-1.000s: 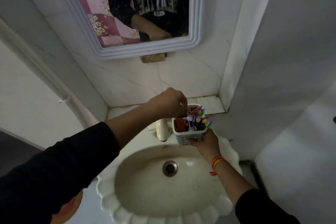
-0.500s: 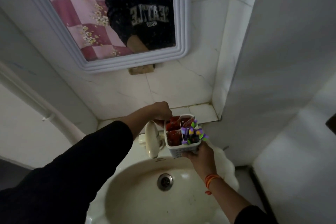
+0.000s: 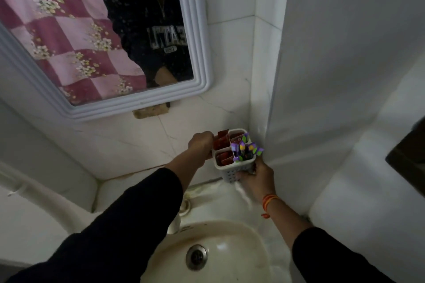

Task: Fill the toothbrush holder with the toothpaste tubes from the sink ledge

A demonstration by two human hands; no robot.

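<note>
A white plastic toothbrush holder (image 3: 230, 171) with several compartments is held near the corner of the tiled ledge. Red toothpaste tubes (image 3: 222, 142) stand in three of its compartments. Purple, green and yellow items (image 3: 245, 149) fill the front right one. My right hand (image 3: 256, 177) grips the holder from below and on its right side. My left hand (image 3: 201, 145) is closed against the holder's left rim. Whether the holder rests on the ledge or hangs just above it cannot be told.
The white tiled ledge (image 3: 142, 181) runs behind a scalloped sink (image 3: 230, 248) with a metal drain (image 3: 196, 257). A tap (image 3: 176, 220) is mostly hidden by my left arm. A framed mirror (image 3: 197, 57) hangs above; a white wall (image 3: 333, 76) closes the right side.
Both hands carried the holder from above the basin up and back toward the ledge corner. My left hand moved from over the compartments to the holder's left rim.
</note>
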